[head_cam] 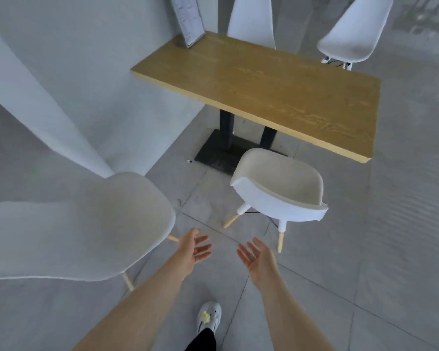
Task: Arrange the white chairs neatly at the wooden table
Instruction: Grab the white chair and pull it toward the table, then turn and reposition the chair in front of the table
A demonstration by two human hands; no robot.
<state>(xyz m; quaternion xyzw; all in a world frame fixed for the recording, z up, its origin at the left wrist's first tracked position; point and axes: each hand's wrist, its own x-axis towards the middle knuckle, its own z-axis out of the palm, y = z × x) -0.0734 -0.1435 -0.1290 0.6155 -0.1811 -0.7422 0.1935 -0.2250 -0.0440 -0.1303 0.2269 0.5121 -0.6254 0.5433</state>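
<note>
Below the wooden tabletop (264,84), at its near long edge, one white chair (280,191) stands on the grey tiled floor (365,262) with its seat partly tucked under the edge and its backrest turned toward the camera. Its pale wooden legs show beneath the shell. Left of the tabletop's near edge and much closer to the camera, a second white chair (86,231) sits well apart from the tabletop, its broad seat filling the lower left of the view. Beyond the tabletop's far long edge a third white chair (251,21) shows only its tall back, close against that edge. Past the tabletop's far right corner a fourth white chair (350,39) stands clear of it, angled away.

A framed sign (188,19) leans upright at the tabletop's far left corner, against the pale wall (74,72). The tabletop rests on dark posts fixed to a black base plate (218,155).

Both bare forearms reach forward from the bottom of the view, short of the tabletop. Each grip is released: the left hand (192,249) has its fingers spread, palm turned inward, just beside the nearer chair's seat edge (not touching it), and the right hand (257,259) is likewise spread and empty, near the tucked chair's legs. One pale shoe (209,317) is planted on the floor between the arms.
</note>
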